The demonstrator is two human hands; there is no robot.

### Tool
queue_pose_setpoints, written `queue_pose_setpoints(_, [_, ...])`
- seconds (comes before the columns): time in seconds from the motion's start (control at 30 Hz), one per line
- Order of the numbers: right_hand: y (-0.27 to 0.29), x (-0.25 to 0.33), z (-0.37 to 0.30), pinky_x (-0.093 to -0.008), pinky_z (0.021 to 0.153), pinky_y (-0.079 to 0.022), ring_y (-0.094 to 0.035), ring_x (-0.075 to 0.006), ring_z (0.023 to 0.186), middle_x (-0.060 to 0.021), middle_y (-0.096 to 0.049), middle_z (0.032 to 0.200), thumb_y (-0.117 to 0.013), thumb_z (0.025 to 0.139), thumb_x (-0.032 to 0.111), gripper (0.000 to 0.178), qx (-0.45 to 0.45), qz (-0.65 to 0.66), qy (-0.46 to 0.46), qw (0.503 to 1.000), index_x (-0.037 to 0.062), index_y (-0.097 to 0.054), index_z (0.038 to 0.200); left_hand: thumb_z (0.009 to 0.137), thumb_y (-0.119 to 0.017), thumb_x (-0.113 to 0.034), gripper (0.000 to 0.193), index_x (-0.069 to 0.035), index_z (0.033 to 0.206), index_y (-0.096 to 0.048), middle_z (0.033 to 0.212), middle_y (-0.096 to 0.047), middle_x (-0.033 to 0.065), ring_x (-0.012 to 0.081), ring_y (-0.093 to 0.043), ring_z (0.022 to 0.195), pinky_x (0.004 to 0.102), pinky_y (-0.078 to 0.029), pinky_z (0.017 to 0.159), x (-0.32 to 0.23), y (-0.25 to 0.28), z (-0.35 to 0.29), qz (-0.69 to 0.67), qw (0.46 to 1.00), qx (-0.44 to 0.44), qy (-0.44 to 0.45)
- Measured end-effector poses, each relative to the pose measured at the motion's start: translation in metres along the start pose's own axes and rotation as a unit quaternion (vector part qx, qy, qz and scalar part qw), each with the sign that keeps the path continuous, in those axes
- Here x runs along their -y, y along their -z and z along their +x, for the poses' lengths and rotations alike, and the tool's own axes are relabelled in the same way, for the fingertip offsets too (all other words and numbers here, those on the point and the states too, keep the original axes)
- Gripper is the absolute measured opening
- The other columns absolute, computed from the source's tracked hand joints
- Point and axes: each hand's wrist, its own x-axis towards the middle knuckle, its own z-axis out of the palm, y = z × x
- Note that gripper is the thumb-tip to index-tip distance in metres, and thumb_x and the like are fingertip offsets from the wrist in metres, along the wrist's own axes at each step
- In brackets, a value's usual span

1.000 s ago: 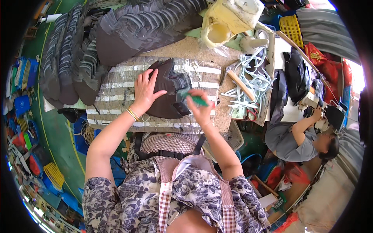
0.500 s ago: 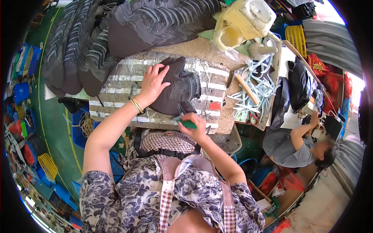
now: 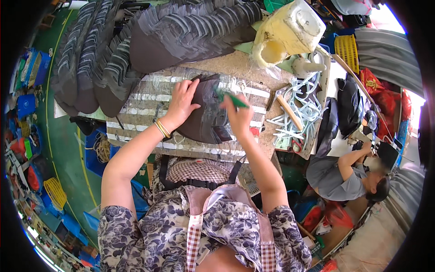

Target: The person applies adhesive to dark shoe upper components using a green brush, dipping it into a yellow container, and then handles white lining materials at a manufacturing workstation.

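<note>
A small fanned stack of dark brown sheet pieces lies on a board with white stripes. Their overlapped edges on the right look grey and smeared. My left hand rests flat on the stack's left side, thumb and fingers apart. In my right hand is a green brush, gripped by its handle. Its working end reaches over the upper right edges of the pieces; blur hides whether it touches them.
Long rows of fanned dark pieces fill the table's far side. Beyond my right hand stand a cut-open yellow jug, a wooden-handled hammer and tangled pale strips. A co-worker sits at the right.
My right hand has moved up and away from me with the brush, from the stack's near edge to its upper right. My left hand stays on the pieces.
</note>
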Motion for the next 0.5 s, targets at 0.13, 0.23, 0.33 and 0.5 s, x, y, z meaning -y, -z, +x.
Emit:
queue_pose_setpoints(0.13, [0.029,-0.019,-0.025,-0.0285,0.049,-0.045,-0.06,-0.0138,0.051,-0.0057,-0.064,0.06,-0.061,0.085,0.019,0.017,-0.034,-0.054,-0.158,0.985,0.0033,-0.067,0.087,0.055,-0.079,-0.005,0.074,-0.006,0.121,-0.044,0.1,-0.043,0.0112,0.0293,-0.043,0.096,0.0382,-0.037,0.087,-0.001,0.006,0.003,-0.017,1.0,0.022,-0.002])
queue_pose_setpoints(0.23, [0.054,-0.01,-0.008,-0.0269,0.048,-0.045,-0.061,-0.0118,0.049,-0.0053,-0.064,0.058,-0.062,0.085,0.019,0.017,-0.094,-0.066,-0.143,0.983,0.0036,-0.068,0.083,0.056,-0.078,-0.006,0.064,-0.007,0.111,-0.046,0.102,-0.043,0.0109,0.0296,-0.043,0.097,0.0393,-0.037,0.086,0.001,0.008,-0.004,-0.039,0.999,-0.005,-0.004])
queue_pose_setpoints(0.33, [0.063,-0.006,-0.01,-0.0252,0.047,-0.044,-0.061,-0.0106,0.051,-0.0052,-0.064,0.057,-0.062,0.085,0.019,0.017,-0.117,-0.035,-0.1,0.987,0.0021,-0.067,0.082,0.057,-0.077,-0.006,0.057,-0.007,0.105,-0.045,0.103,-0.044,0.0107,0.0298,-0.044,0.098,0.0391,-0.037,0.085,-0.002,0.008,-0.006,-0.041,0.999,-0.029,0.015])
queue_pose_setpoints(0.5, [0.065,-0.009,-0.026,-0.0226,0.049,-0.046,-0.061,-0.0098,0.053,-0.0046,-0.064,0.06,-0.062,0.085,0.015,0.017,-0.148,0.088,-0.16,0.972,-0.002,-0.066,0.082,0.057,-0.068,-0.003,0.031,-0.007,0.084,-0.054,0.087,-0.05,0.0058,0.0252,-0.05,0.087,0.0349,-0.043,0.079,0.002,0.019,-0.004,-0.001,0.989,0.126,-0.083])
